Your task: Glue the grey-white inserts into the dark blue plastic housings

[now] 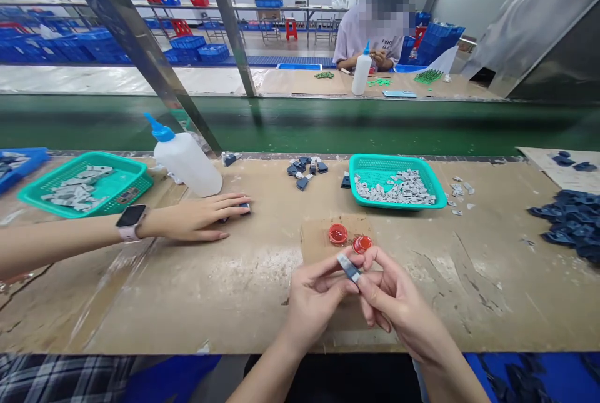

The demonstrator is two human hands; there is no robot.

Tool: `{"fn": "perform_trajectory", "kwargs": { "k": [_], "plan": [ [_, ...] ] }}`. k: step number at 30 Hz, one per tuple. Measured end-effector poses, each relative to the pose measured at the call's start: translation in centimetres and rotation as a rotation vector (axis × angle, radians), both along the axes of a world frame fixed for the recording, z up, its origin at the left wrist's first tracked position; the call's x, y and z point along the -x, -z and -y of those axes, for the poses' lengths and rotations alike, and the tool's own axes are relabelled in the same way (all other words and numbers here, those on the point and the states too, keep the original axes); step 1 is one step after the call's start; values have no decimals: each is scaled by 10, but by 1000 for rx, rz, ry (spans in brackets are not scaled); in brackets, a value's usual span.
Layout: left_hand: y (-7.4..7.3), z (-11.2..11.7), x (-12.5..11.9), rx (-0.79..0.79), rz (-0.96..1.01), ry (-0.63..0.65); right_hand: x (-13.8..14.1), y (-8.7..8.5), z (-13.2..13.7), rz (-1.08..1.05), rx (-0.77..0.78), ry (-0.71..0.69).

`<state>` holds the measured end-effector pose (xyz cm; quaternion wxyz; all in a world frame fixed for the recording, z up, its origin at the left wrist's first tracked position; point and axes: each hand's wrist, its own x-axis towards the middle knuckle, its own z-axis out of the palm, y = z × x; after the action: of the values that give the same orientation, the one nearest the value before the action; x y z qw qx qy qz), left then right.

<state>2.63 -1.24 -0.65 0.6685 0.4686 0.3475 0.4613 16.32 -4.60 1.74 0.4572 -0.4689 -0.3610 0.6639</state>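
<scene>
My left hand [313, 295] and my right hand [396, 295] meet above the front of the table. Between them is a small dark blue and grey plastic piece [349, 267], gripped by the fingers and thumb of each. A white bit shows at its lower end, beside my right thumb. Just beyond my fingers, two small red pots [338, 234] with red, wet-looking contents stand on a square of cardboard [315, 242]. Farther off lies a loose cluster of dark blue and grey pieces [302, 183].
A green basket [440, 198] holds small grey parts; dark blue pieces [569, 222] are heaped at right. From the left, another person's hand [197, 217] rests over dark pieces, near a white bottle [187, 162] and another green basket [126, 195]. A person [349, 40] sits across the green strip [300, 125].
</scene>
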Motion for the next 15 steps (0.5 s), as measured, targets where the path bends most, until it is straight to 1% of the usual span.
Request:
{"fn": "perform_trajectory", "kwargs": {
  "k": [1,2,4,6,7,8,9,10,11,12,13,15],
  "plan": [
    [0,0,-1,40,38,19,3,-3,-1,25,11,11],
    [0,0,-2,61,57,9,4,-6,-3,49,23,3],
    [0,1,-2,56,34,-92,-2,-11,-11,95,31,-53],
    [3,1,3,21,-44,-235,-22,-14,-26,202,-29,-86],
    [7,-1,8,2,-96,-304,-37,-14,-37,307,-84,-62],
    [11,-4,15,-10,-155,-363,-54,-13,-50,454,-148,-6],
    [15,-7,24,-16,-213,-419,-72,-11,-65,638,-210,80],
    [19,-12,34,-16,-266,-467,-90,-8,-81,815,-243,157],
    [24,-17,45,-16,-308,-505,-105,-5,-97,978,-241,187],
    [28,-22,56,-20,-337,-533,-119,-1,-114,1133,-216,192],
    [31,-27,68,-30,-356,-552,-129,2,-129,1244,-191,160],
    [36,-35,91,-80,-403,-563,-138,10,-156,1340,-149,109]
  ]
}}
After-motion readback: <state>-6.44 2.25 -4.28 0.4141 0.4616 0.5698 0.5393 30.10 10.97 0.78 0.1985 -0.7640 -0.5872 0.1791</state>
